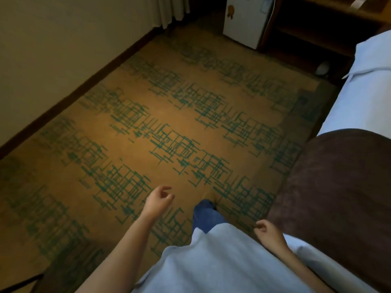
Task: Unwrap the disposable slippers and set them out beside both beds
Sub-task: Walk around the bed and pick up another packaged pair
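Observation:
No slippers or wrapping show in the head view. My left hand (159, 199) hangs over the patterned carpet (148, 127) near the bottom centre, fingers loosely curled and holding nothing. My right hand (267, 230) hangs lower right, close to the bed's brown runner (338, 187), its fingers also loosely curled and empty. The bed (364, 96) with white sheets runs along the right edge. My blue trouser leg (206, 216) steps forward between the hands.
A small white fridge (246, 20) stands at the far wall beside dark wooden furniture (317, 22). Curtains (169, 9) hang at the top left above a beige wall with a dark skirting board (69, 96). A small round object (323, 68) lies by the bed's head.

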A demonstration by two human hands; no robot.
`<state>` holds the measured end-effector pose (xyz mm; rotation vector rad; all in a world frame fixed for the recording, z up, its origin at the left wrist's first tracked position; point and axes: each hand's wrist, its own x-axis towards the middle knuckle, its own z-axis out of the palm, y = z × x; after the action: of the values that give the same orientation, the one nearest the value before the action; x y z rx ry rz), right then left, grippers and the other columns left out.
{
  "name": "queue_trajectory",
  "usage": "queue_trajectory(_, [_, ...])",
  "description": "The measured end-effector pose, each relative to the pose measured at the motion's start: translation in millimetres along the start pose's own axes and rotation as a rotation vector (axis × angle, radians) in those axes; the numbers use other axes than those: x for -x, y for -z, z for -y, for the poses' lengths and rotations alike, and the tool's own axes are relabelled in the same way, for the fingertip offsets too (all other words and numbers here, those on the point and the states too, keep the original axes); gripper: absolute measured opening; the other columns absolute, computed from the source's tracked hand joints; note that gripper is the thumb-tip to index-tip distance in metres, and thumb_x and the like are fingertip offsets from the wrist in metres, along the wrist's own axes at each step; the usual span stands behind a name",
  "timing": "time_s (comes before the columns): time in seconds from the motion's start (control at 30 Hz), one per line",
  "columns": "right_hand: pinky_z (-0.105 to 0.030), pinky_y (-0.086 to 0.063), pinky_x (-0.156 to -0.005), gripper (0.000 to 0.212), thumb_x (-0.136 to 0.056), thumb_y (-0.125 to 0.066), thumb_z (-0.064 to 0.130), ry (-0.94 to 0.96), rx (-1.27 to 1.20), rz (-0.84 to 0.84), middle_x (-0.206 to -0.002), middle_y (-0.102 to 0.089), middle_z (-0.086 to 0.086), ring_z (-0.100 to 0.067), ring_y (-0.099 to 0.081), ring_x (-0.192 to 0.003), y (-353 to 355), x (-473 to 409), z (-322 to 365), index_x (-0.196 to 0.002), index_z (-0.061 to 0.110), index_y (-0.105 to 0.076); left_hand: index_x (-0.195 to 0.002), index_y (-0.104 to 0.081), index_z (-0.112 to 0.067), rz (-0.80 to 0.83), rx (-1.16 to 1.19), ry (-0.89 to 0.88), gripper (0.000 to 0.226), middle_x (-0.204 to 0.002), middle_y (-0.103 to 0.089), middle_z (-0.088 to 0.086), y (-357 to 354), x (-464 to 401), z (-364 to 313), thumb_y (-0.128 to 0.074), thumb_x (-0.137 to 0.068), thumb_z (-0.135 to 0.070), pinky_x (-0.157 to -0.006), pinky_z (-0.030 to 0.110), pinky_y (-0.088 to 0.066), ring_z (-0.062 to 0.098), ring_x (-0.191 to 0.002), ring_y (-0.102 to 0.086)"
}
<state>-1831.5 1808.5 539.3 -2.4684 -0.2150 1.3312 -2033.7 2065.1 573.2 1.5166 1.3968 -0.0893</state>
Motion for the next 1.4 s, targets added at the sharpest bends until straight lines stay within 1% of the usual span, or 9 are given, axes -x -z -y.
queue_trajectory(0.1, [-0.033,-0.044,-0.087,0.032,-0.088,-0.057,0.016,-0.007,-0.033,0.004,-0.098,-0.063,-0.011,-0.03,-0.061,-0.102,14,-38,59,-0.118,0.005,-0.058,-0.109,-0.057,-0.02,0.071,-0.1,0.011,0.024,-0.096,-0.069,0.012,16,-38,-28,-0.057,-0.085,-0.018,-0.06,0.023,-0.045,0.022,-0.081,-0.066])
queue_trajectory(0.17, [-0.03,-0.044,-0.082,0.03,-0.088,-0.057,0.017,0.015,-0.047,0.004,-0.094,-0.061,-0.007,-0.028,-0.062,-0.096,28,-59,101,-0.117,0.007,-0.058,-0.108,-0.058,-0.017,0.048,-0.108,0.027,0.023,-0.097,-0.068,0.012,30,-64,-46,-0.058,-0.085,-0.015,-0.066,0.027,-0.051,0.025,-0.082,-0.067])
queue_trajectory(0.27, [-0.03,-0.042,-0.079,0.028,-0.09,-0.054,0.018,0.054,-0.098,-0.002,-0.107,-0.065,-0.013,-0.029,-0.061,-0.099,59,-89,163,-0.116,0.008,-0.057,-0.108,-0.061,-0.012,0.017,-0.116,0.038,0.025,-0.093,-0.07,0.014,44,-102,-73,-0.058,-0.084,-0.011,-0.08,0.036,-0.053,0.031,-0.086,-0.068])
queue_trajectory(0.53, [-0.032,-0.045,-0.083,0.028,-0.092,-0.052,0.023,0.069,-0.181,-0.065,-0.109,-0.062,-0.007,-0.026,-0.061,-0.102,135,-170,286,-0.118,0.013,-0.056,-0.105,-0.062,-0.016,0.11,-0.198,0.035,0.025,-0.089,-0.071,0.01,63,-227,-146,-0.061,-0.08,-0.017,-0.077,0.037,-0.05,0.028,-0.085,-0.067])
queue_trajectory(0.7, [-0.034,-0.046,-0.09,0.03,-0.092,-0.053,0.021,-0.038,-0.2,-0.147,-0.12,-0.061,-0.008,-0.024,-0.058,-0.109,174,-212,337,-0.121,0.014,-0.055,-0.104,-0.06,-0.011,0.145,-0.172,-0.022,0.024,-0.091,-0.07,0.016,79,-334,-245,-0.061,-0.08,-0.018,-0.078,0.038,-0.05,0.032,-0.083,-0.067])
queue_trajectory(0.9, [-0.034,-0.045,-0.094,0.032,-0.09,-0.056,0.016,-0.138,-0.33,-0.211,-0.114,-0.063,-0.011,-0.026,-0.058,-0.11,200,-244,364,-0.121,0.011,-0.055,-0.102,-0.058,-0.014,0.264,-0.306,-0.153,0.017,-0.087,-0.068,0.01,59,-420,-387,-0.057,-0.086,-0.014,-0.071,0.036,-0.047,0.032,-0.085,-0.066])
queue_trajectory(1.0, [-0.029,-0.043,-0.08,0.034,-0.091,-0.055,0.014,-0.223,-0.405,-0.187,-0.117,-0.063,-0.017,-0.029,-0.059,-0.103,214,-260,367,-0.124,0.006,-0.053,-0.109,-0.058,-0.012,0.33,-0.342,-0.246,0.023,-0.087,-0.068,0.007,28,-449,-455,-0.057,-0.086,-0.015,-0.079,0.039,-0.05,0.031,-0.084,-0.066])
queue_trajectory(1.13, [-0.026,-0.04,-0.079,0.034,-0.092,-0.052,0.017,-0.302,-0.448,-0.189,-0.119,-0.061,-0.012,-0.024,-0.057,-0.103,247,-292,360,-0.125,0.01,-0.053,-0.114,-0.057,-0.018,0.391,-0.37,-0.329,0.028,-0.099,-0.068,0.007,-22,-478,-540,-0.055,-0.086,-0.021,-0.079,0.032,-0.049,0.025,-0.091,-0.066])
queue_trajectory(1.4, [-0.028,-0.044,-0.08,0.028,-0.092,-0.052,0.02,-0.259,-0.423,-0.169,-0.11,-0.061,-0.006,-0.014,-0.052,-0.089,404,-389,342,-0.12,0.014,-0.054,-0.112,-0.058,-0.02,0.401,-0.436,-0.354,0.024,-0.096,-0.068,0.01,-124,-531,-661,-0.054,-0.088,-0.019,-0.065,0.026,-0.044,0.024,-0.08,-0.064])
